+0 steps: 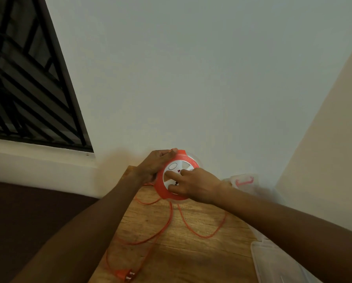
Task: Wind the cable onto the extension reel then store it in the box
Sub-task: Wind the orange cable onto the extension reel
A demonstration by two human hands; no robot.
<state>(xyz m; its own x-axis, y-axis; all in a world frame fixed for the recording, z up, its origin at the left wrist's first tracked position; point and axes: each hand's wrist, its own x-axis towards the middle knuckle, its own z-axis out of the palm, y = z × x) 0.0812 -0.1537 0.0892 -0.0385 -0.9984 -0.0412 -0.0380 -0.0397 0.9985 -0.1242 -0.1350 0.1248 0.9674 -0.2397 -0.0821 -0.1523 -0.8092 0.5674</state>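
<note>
Orange-rimmed, my extension reel (178, 174) stands tilted near the far edge of the wooden table (191, 252), its white round face turned toward me and up, its axle pointing back at me. My left hand (153, 165) grasps the rim at about ten o'clock, fingers curled over the edge. My right hand (193, 185) lies on the white face from four o'clock, forefinger stretched out to the hub, the other fingers bent against the face; I cannot tell whether they hold anything. Orange cable (167, 223) hangs off the reel at six o'clock and trails in loose loops across the table toward me, ending in the plug (125, 274) at seven o'clock. At three o'clock from the reel sits a clear box (246, 184) with a pink latch (245, 181). A clear lid (273, 262) lies at five o'clock.
</note>
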